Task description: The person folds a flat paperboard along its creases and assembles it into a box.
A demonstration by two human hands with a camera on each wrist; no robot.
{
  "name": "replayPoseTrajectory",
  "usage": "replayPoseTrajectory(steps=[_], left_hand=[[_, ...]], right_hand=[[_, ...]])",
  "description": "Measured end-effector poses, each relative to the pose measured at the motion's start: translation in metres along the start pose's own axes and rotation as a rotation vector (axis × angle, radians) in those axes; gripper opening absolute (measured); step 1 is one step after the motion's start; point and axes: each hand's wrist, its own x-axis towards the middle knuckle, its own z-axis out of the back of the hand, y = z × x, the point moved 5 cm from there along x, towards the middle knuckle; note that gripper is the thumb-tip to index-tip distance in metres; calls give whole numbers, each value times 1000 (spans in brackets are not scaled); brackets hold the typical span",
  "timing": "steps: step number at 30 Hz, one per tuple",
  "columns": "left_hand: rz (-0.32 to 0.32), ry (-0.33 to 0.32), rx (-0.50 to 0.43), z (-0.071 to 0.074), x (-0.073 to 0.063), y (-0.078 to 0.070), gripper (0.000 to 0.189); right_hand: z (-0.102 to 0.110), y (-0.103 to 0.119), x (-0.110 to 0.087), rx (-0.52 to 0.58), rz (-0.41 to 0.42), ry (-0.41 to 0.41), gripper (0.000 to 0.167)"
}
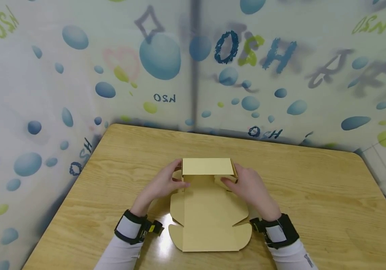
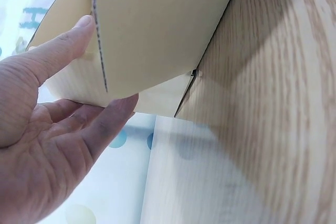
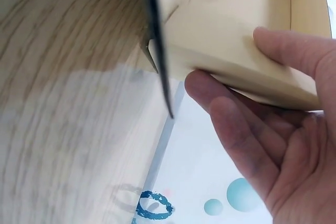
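A partly folded cardboard box [image 1: 210, 210] lies on the table, its near end spread flat with rounded flaps at the sides. The far end stands up as a wall with a folded top panel [image 1: 208, 166]. At the left far corner my left hand [image 1: 164, 182] grips the side panel, thumb at its edge and fingers behind it in the left wrist view. My right hand [image 1: 252, 187] pinches the right side wall [image 3: 226, 61]. Its thumb lies on the inner face, the fingers underneath on the outer face in the right wrist view.
The wooden table [image 1: 314, 195] extends on both sides of the box. Behind it hangs a pale curtain [image 1: 199, 93] printed with blue and green drops and letters. Black straps with small cameras sit on both wrists.
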Motion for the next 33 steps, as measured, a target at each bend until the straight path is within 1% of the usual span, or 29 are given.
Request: replayPoseTrajectory(steps=[6,12,17,22,26,33], left_hand=[[-18,7,-8,-1,0,-2,88],[-14,10,-14,-3,0,-4,89],[-14,6,-7,-4,0,-4,88],[9,2,-7,-8,0,-4,91],[13,-1,3,-11,0,-4,91],[4,7,16,-12,0,-7,90]], right_hand=[[-2,0,0,2,13,-46,31],[-3,-1,2,10,-4,-82,23],[-3,0,2,-10,-11,-103,19],[-2,0,-1,-13,-31,-107,21],[0,2,-2,-8,-43,-121,23],[1,6,-4,-35,-37,-162,19]])
